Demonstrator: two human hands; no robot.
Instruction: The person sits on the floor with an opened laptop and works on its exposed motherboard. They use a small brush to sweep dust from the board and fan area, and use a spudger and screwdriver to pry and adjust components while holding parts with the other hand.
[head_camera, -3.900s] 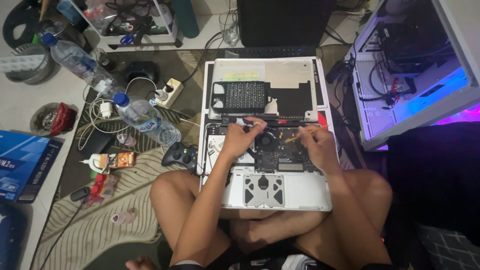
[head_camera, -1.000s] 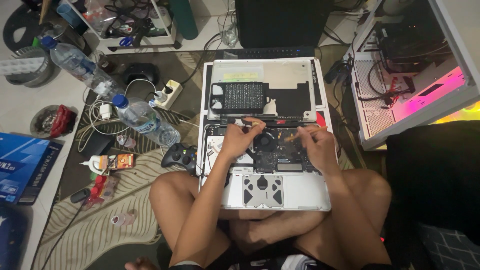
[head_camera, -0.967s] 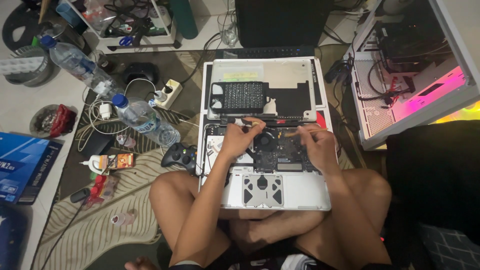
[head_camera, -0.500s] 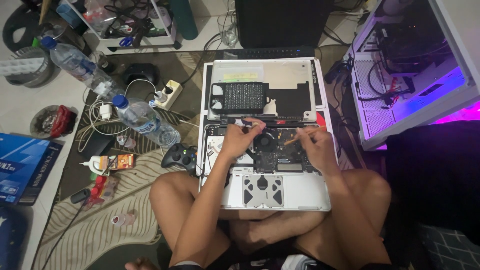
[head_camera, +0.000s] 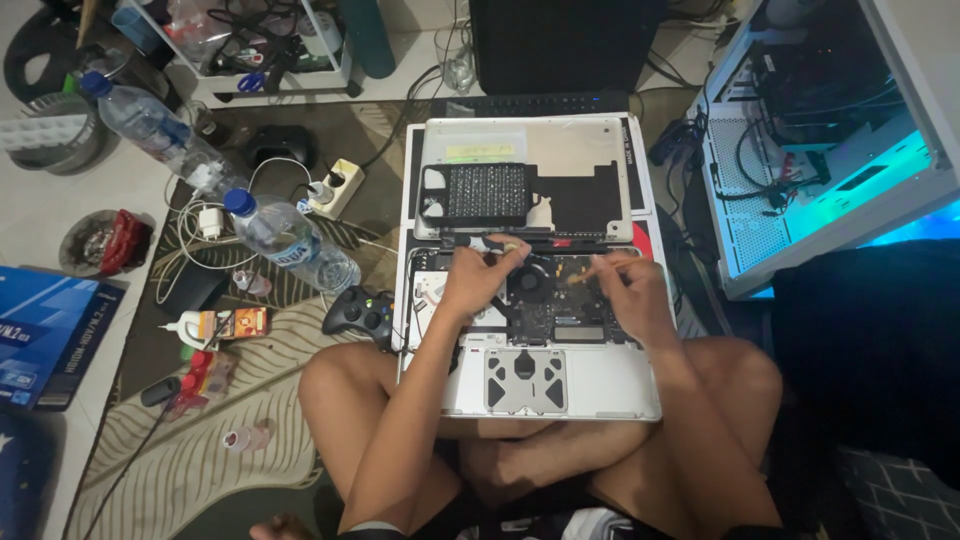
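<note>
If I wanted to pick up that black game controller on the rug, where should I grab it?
Probably by its two horn-shaped handles, coming from above: the game controller lies flat, face up, on the rug, with the person's knee crowding its near side.

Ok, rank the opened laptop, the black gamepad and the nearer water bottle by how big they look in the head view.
1. laptop
2. bottle
3. gamepad, not far behind the bottle

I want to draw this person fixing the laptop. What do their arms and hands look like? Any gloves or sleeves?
No gloves. The left hand and right hand are both bare, and so are both forearms, with no sleeves reaching them. I can see no watch, ring or bracelet on either one.
</note>
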